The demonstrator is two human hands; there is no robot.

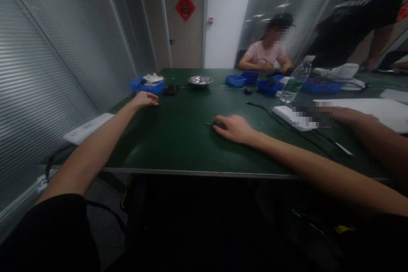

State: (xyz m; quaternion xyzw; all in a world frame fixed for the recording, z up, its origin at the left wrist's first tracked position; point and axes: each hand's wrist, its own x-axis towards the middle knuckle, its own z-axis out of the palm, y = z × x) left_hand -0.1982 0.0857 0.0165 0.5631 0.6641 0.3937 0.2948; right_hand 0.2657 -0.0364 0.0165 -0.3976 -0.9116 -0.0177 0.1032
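right hand (234, 128) is pinching thin rod (208, 124) at mid-desk (178, 144), narrow grip, left hand (145, 99) is sitting near blue basket (150, 88), grip loosely wide, red door sign (185, 7) is reading 福, black shirt (357, 23) is showing "ginary"

At top centre, a red sign (185, 7) is fixed to a door (194, 42). At right, a bottle (296, 80) is stood near a white box (284, 114); at upper right, a person in pink (267, 54) is seated.

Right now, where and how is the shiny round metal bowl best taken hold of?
Probably by the near rim, coming from the camera's side: the shiny round metal bowl sits upright, its wide rim raised above the green tabletop, near edge facing the viewer.
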